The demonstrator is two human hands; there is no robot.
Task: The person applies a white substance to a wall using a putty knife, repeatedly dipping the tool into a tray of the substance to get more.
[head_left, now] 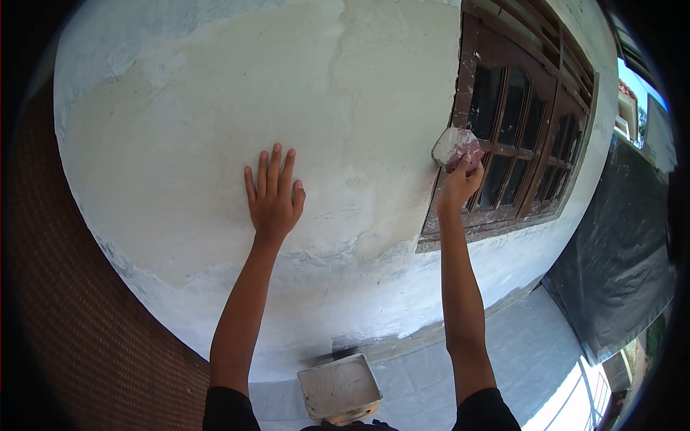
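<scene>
Near tray point(305, 394) could be tipped if bumped. Wall point(215, 108) could be smudged by the left hand point(273, 212), fingers spread; farther right, brown window frame point(489, 225) could be smeared by the overlapping pad point(451, 146), pinched in the right hand point(458, 190).

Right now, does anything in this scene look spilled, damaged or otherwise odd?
The window looks marred: white specks and smears dot its brown wood. The wall is patchy in shade, with a thin crack-like line near the top. I see no spill.
</scene>
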